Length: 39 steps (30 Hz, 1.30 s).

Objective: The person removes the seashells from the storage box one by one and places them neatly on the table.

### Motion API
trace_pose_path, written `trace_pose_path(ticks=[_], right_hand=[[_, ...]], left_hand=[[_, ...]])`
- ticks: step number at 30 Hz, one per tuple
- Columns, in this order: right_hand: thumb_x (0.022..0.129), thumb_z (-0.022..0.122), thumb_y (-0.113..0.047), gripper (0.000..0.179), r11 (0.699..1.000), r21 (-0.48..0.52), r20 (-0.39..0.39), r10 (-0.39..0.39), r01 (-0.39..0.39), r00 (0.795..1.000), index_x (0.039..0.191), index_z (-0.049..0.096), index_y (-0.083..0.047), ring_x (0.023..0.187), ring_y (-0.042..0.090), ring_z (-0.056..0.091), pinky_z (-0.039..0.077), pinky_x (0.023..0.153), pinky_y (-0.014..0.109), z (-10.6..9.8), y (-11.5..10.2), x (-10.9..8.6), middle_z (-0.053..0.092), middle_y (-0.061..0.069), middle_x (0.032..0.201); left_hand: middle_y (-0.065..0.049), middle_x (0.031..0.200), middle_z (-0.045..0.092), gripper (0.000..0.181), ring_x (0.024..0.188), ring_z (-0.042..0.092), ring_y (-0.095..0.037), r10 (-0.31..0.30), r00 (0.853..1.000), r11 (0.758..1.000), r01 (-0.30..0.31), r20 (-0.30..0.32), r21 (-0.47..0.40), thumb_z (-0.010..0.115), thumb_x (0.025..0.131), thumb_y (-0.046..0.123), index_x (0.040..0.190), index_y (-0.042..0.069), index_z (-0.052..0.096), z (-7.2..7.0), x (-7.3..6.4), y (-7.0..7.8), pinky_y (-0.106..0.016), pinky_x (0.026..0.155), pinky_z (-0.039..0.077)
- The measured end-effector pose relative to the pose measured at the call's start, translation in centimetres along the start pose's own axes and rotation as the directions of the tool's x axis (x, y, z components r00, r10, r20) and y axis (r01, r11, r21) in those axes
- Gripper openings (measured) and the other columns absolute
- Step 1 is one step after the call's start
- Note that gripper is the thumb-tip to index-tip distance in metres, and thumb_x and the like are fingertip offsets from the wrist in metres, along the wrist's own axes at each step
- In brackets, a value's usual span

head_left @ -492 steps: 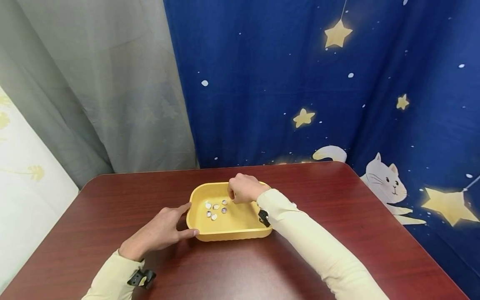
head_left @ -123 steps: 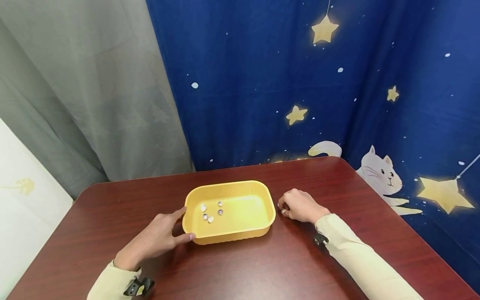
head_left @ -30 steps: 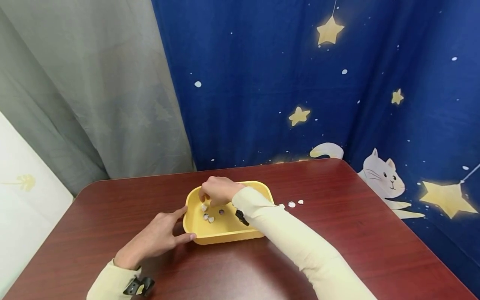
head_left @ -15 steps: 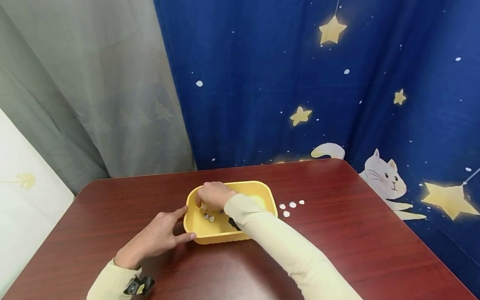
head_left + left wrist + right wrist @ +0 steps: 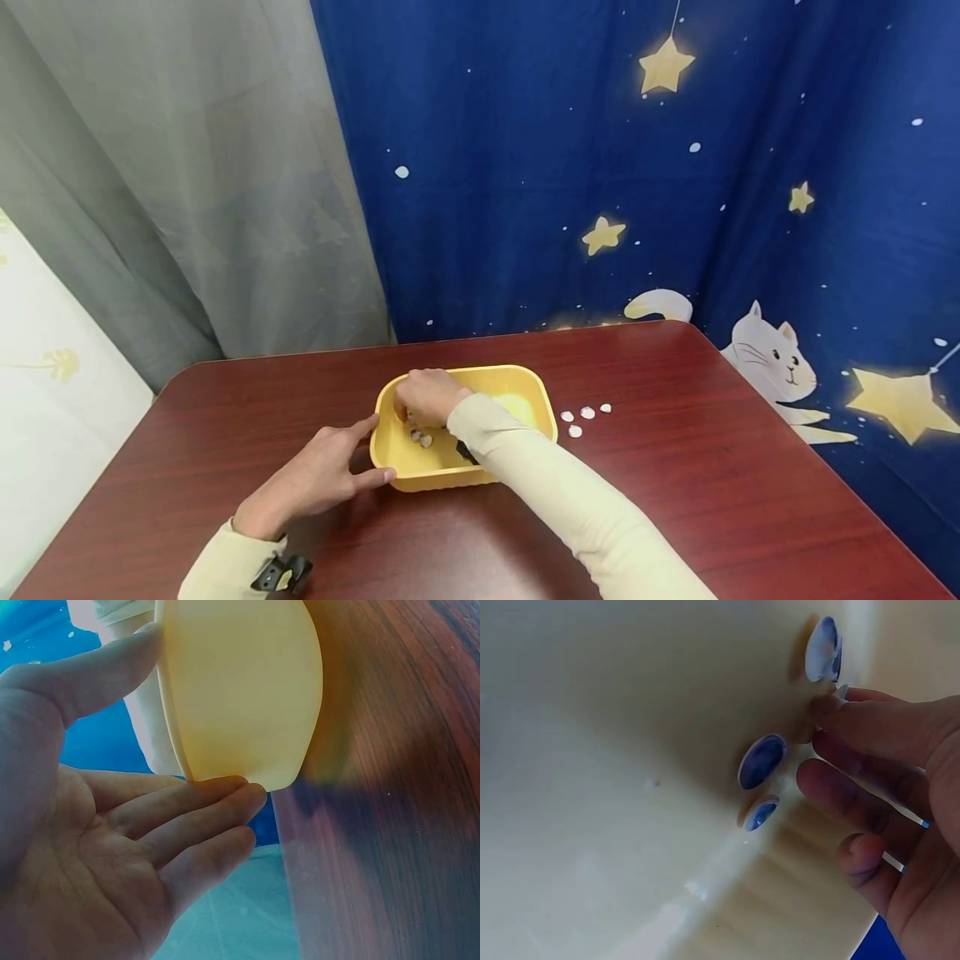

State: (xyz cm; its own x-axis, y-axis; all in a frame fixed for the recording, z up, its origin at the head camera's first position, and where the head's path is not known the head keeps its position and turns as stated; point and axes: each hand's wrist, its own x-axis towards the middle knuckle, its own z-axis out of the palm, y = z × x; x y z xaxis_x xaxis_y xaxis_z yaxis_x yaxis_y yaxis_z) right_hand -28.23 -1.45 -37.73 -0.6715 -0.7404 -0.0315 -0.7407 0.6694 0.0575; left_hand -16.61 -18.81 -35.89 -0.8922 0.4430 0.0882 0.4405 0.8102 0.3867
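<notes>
One hand, the person's left hand (image 5: 315, 473), rests at the left end of a yellow tray (image 5: 510, 380), fingers straight and thumb against the rim, seemingly just to steady it. Inside, towards that end, two small shells (image 5: 426, 441) lie side by side; close to the right fingertips sits another shell (image 5: 821, 649), perhaps a pair overlapping. The right hand (image 5: 429, 397) dips in among them, thumb and forefinger pinching what looks like a little shell (image 5: 842, 691); whether it is off the tray floor, I can't tell. The right sleeve (image 5: 570, 500) hides part of the tray from me, so my count may be short. Beyond the tray's right end, four shells (image 5: 587, 412) lie on the brown table (image 5: 712, 467). I'd call it roughly halfway: four out, one in the fingers, at least three left inside.
</notes>
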Motion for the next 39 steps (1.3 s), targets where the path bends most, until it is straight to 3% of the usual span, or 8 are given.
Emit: trace_pose_path(ticks=[10,20,28,39], right_hand=[[0.086,0.076,-0.016,0.014,1.0,-0.003,0.007,-0.005,0.005,1.0,0.077,0.073,-0.026,0.074,0.008,0.059,0.049,0.063,0.023,-0.4,-0.1,-0.3,0.069,-0.012,0.079],[0.09,0.075,-0.024,0.003,1.0,0.03,0.018,-0.007,0.007,1.0,0.088,0.076,-0.026,0.079,0.009,0.058,0.051,0.066,0.026,-3.0,0.8,-2.1,0.07,-0.009,0.091],[0.09,0.074,-0.019,0.007,1.0,0.015,0.019,-0.01,0.01,1.0,0.091,0.076,-0.026,0.077,0.009,0.058,0.05,0.066,0.023,-5.1,1.9,-4.5,0.07,-0.009,0.088],[0.087,0.075,-0.014,0.01,1.0,0.029,-0.053,0.01,-0.008,0.999,0.091,0.076,-0.024,0.076,0.009,0.058,0.051,0.068,0.025,-6.5,4.2,-9.9,0.069,-0.008,0.084]], left_hand=[[-0.014,0.122,0.072,0.081,0.109,0.071,-0.023,0.005,1.0,1.0,-0.005,0.007,-0.001,0.077,0.085,0.045,0.142,-0.006,0.05,0.0,0.0,0.0,-0.042,0.089,0.058],[-0.02,0.129,0.068,0.084,0.115,0.069,-0.028,-0.011,1.0,1.0,0.011,0.01,-0.01,0.077,0.085,0.045,0.142,-0.009,0.049,-0.1,-0.2,0.2,-0.046,0.094,0.057],[-0.018,0.127,0.069,0.084,0.115,0.069,-0.026,-0.023,1.0,1.0,0.023,0.013,-0.008,0.078,0.084,0.046,0.142,-0.008,0.05,0.0,-0.2,0.4,-0.046,0.094,0.057],[-0.019,0.13,0.068,0.083,0.117,0.068,-0.027,-0.043,0.999,0.999,0.043,0.013,-0.009,0.078,0.085,0.044,0.144,-0.008,0.048,0.1,0.0,0.3,-0.048,0.095,0.056]])
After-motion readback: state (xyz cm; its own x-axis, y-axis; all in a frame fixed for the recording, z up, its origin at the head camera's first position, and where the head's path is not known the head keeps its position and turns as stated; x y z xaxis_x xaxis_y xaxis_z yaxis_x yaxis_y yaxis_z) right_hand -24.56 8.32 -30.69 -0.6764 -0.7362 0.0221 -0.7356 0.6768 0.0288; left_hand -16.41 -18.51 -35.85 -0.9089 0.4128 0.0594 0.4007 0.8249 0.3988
